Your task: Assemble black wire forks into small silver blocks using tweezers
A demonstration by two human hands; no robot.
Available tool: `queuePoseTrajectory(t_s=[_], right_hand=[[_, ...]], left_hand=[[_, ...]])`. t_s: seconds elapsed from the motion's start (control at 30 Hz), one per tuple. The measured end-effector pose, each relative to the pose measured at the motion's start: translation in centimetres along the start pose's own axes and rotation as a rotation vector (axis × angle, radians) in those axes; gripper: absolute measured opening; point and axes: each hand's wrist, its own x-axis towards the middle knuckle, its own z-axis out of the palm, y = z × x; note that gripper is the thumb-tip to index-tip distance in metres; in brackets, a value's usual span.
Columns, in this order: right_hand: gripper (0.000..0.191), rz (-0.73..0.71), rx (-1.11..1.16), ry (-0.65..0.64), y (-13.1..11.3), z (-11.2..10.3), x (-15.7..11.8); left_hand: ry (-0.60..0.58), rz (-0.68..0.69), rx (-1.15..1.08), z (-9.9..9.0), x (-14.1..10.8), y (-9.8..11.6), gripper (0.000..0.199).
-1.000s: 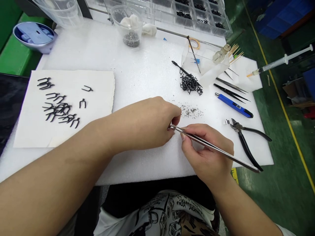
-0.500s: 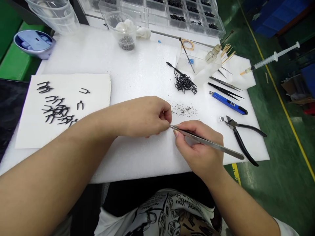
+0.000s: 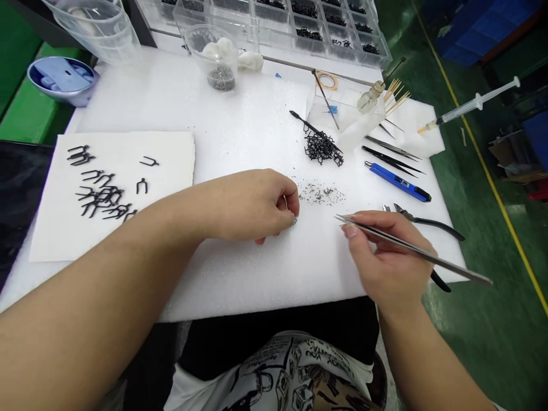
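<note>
My left hand [image 3: 265, 205] is closed in a pinch over the white foam sheet [image 3: 257, 279]. A small greyish piece [image 3: 294, 221] shows at its thumb and fingertip, too small to name. My right hand [image 3: 387, 257] grips a pair of metal tweezers [image 3: 411, 249], their tips pointing left toward the pinch and apart from it. Just beyond the fingers lie scattered tiny dark bits [image 3: 321, 193]. Farther back sits a heap of black bent parts [image 3: 323, 148]. Black forked pieces [image 3: 103, 197] rest on a white card [image 3: 166, 148] at left, behind my forearm.
At right lie a blue pen-shaped tool [image 3: 398, 181], black tweezers [image 3: 391, 160], cutting pliers [image 3: 436, 225] partly behind my right hand, and a syringe [image 3: 471, 104]. A clear cup [image 3: 220, 57] and a compartment box [image 3: 282, 34] stand at the back; a blue bowl [image 3: 64, 83] is far left.
My right hand has drawn away to the right with the tweezers, so their tips have left my left fingertips. The left hand has stayed pinched in nearly the same place.
</note>
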Motion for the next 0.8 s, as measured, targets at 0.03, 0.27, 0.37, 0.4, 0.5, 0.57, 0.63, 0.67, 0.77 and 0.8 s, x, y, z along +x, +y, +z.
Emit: queuePoseTrajectory(t_s=[0.03, 0.27, 0.37, 0.4, 0.5, 0.57, 0.63, 0.67, 0.77, 0.8], right_hand=[[0.018, 0.042, -0.014, 0.020, 0.46, -0.39, 0.15], [0.010, 0.178, -0.070, 0.015, 1.20, -0.62, 1.10], [0.009, 0.198, -0.109, 0.082, 0.81, -0.26, 1.11], [0.009, 0.198, -0.130, 0.101, 0.74, -0.19, 1.09], [0.009, 0.198, -0.208, 0.136, 0.78, -0.19, 1.06], [0.009, 0.219, -0.245, 0.140, 0.94, -0.26, 1.05], [0.009, 0.242, -0.261, 0.139, 1.09, -0.33, 1.05], [0.009, 0.254, -0.264, 0.137, 1.14, -0.36, 1.06], [0.008, 0.280, -0.277, 0.133, 1.16, -0.38, 1.09], [0.008, 0.281, -0.286, 0.131, 1.14, -0.38, 1.10]], left_hand=[[0.001, 0.001, -0.001, 0.04, -0.04, -0.09, 0.016], [0.092, 0.051, 0.079, 0.32, -0.29, -0.07, 0.019], [0.137, 0.103, 0.153, 0.23, -0.64, 0.00, 0.021], [0.132, 0.119, 0.168, 0.19, -0.76, 0.01, 0.023], [0.124, 0.170, 0.208, 0.15, -0.96, -0.03, 0.029], [0.145, 0.200, 0.239, 0.25, -0.89, -0.11, 0.027], [0.173, 0.220, 0.264, 0.42, -0.73, -0.23, 0.022], [0.187, 0.228, 0.271, 0.51, -0.65, -0.29, 0.019], [0.216, 0.243, 0.286, 0.72, -0.47, -0.42, 0.014], [0.221, 0.245, 0.289, 0.75, -0.46, -0.43, 0.013]])
